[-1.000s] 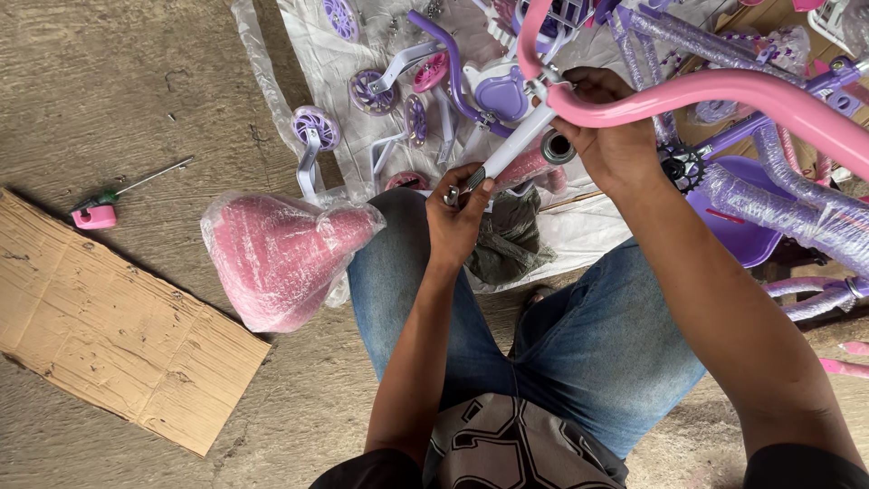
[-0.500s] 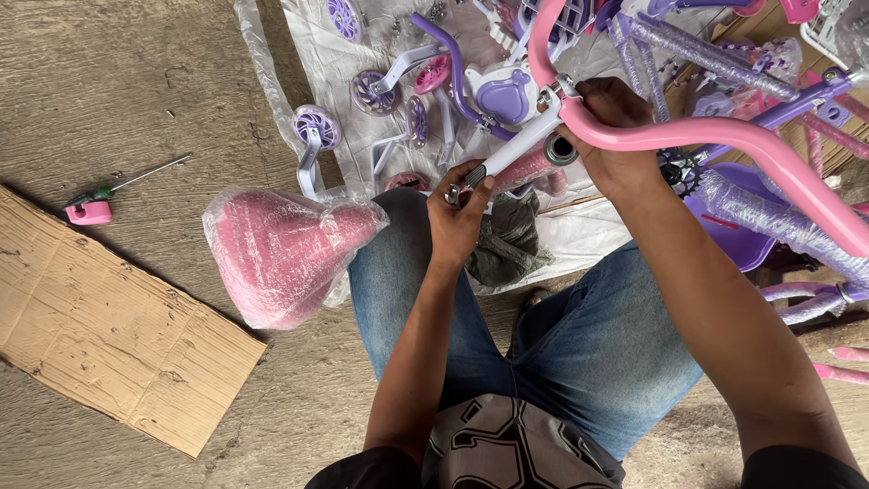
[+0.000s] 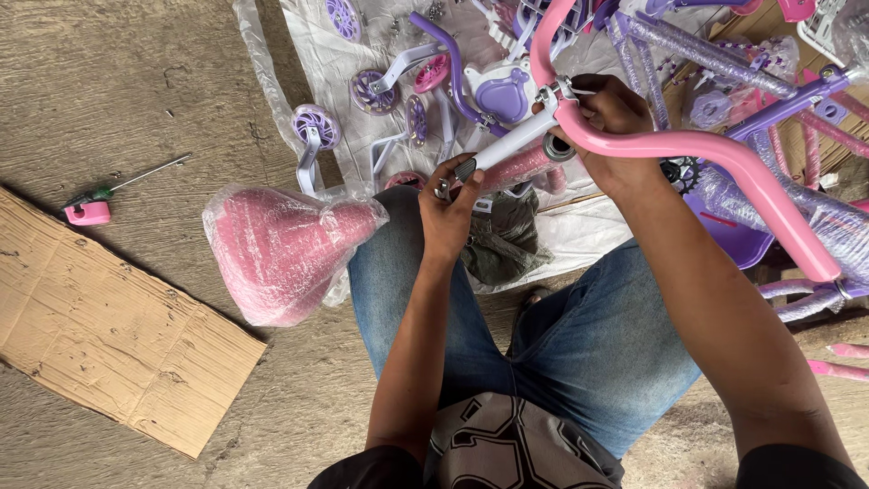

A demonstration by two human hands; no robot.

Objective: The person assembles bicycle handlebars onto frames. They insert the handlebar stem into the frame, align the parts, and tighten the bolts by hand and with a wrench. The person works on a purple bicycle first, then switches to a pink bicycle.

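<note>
My right hand (image 3: 615,127) grips the pink bicycle frame (image 3: 715,158) where a white stem tube (image 3: 511,145) meets it. My left hand (image 3: 451,208) pinches the lower black end of that white tube, just above my knee. A pink bicycle saddle (image 3: 276,249) wrapped in clear plastic rests against my left leg. My jeans (image 3: 579,353) fill the lower middle of the view.
Purple training wheels (image 3: 315,127) and brackets lie on a white plastic sheet (image 3: 579,240) ahead. A screwdriver and a pink tape roll (image 3: 90,211) sit on the concrete at left. Flat cardboard (image 3: 118,335) lies lower left. Wrapped purple bike parts (image 3: 797,118) crowd the right.
The pink frame has swung down and to the right across my right forearm. Both hands keep their hold on the tube and frame.
</note>
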